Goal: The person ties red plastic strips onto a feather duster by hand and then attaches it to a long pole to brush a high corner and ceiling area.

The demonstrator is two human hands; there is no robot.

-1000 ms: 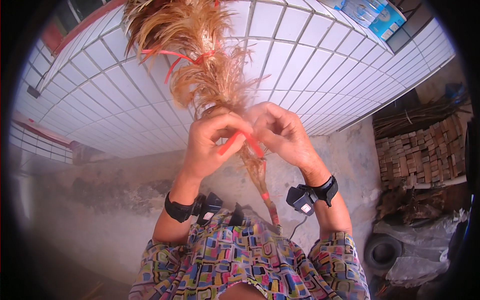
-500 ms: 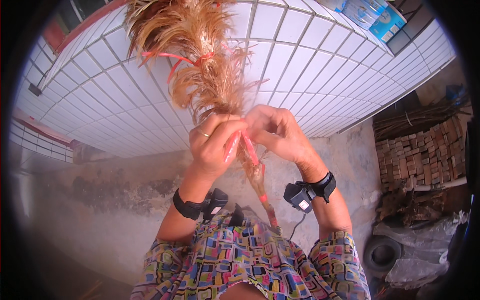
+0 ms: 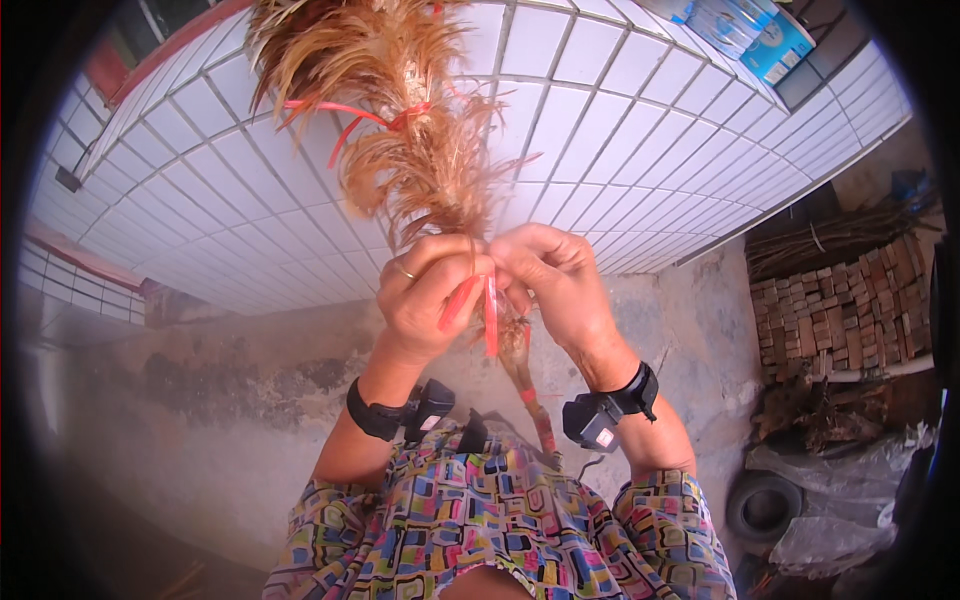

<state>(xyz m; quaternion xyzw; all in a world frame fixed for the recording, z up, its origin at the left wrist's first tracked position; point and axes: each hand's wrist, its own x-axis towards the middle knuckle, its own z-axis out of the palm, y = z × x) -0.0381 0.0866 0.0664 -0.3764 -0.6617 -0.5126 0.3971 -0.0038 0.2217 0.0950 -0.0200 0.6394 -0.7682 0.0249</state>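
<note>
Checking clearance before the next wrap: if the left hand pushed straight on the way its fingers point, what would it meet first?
Most likely the right hand: the left hand curls toward it across the feather bundle and red strip, already nearly touching. Depth is unclear.

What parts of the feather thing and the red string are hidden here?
Head view only:
- Top of the feather duster: cut off by the upper edge.
- Where the red string wraps the stick: hidden behind the left hand and right hand.
- Bottom of the stick: lost against the patterned shirt.
- Right fingertips: tucked behind the feathers.
</note>
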